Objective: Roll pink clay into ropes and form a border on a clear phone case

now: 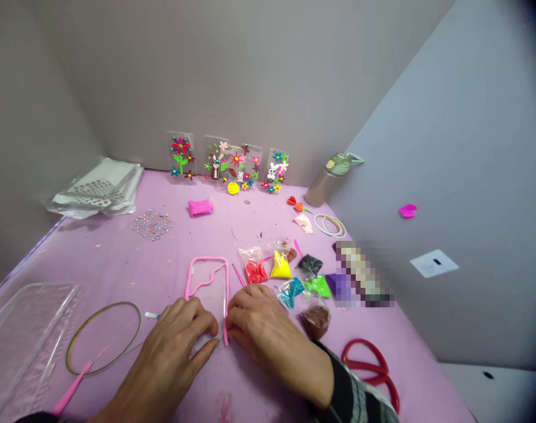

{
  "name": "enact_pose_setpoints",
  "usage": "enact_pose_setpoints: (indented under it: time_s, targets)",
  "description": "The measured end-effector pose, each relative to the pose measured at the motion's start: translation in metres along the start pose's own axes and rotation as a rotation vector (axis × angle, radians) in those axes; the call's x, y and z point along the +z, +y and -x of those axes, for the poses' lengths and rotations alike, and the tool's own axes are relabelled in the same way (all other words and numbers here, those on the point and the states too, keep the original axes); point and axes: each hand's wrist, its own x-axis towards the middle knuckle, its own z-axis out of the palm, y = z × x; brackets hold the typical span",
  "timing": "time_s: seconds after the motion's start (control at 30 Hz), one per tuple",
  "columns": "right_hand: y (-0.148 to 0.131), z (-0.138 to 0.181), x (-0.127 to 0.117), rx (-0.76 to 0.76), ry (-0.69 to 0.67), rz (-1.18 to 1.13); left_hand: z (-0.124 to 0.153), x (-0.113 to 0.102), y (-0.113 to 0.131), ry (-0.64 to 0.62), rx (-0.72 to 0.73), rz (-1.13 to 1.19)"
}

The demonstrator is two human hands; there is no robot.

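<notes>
A clear phone case (213,294) lies flat before me, edged along its far end and sides by a pink clay strip (227,276). A wavy pink line crosses its upper part. My left hand (175,338) curls over the near left of the case, its thumb and forefinger gripping there with a gap between the tips. On the right side, the bent fingers of my right hand (265,326) pinch the strip's lower stretch against the case edge. Its fingertips are partly hidden. The strip's loose end hangs just below them.
Bags of coloured clay (281,267) lie beyond my right hand, with red scissors (369,370) nearer. Left are a hoop (69,355), a pink pointed tool (74,388) and a clear tray (21,341). Loose gems (152,225), decorated clear panels (180,158) and a bottle (327,182) stand farther back.
</notes>
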Motion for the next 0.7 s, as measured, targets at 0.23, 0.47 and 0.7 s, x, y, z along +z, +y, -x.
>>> enact_pose_setpoints:
  time_s: [0.23,0.47,0.7]
  targets:
    - [-0.0020,-0.0011,-0.0006,-0.017,0.011,-0.029,0.0014,0.0039,0.0020,-0.003,0.024,-0.005]
    - [-0.0018,-0.0010,-0.0022,-0.012,0.032,-0.027,0.0019,0.0066,0.0012,-0.007,0.017,-0.033]
    - [-0.0016,-0.0023,0.0008,-0.003,0.049,0.023,0.0020,0.0052,0.0039,-0.024,0.012,-0.009]
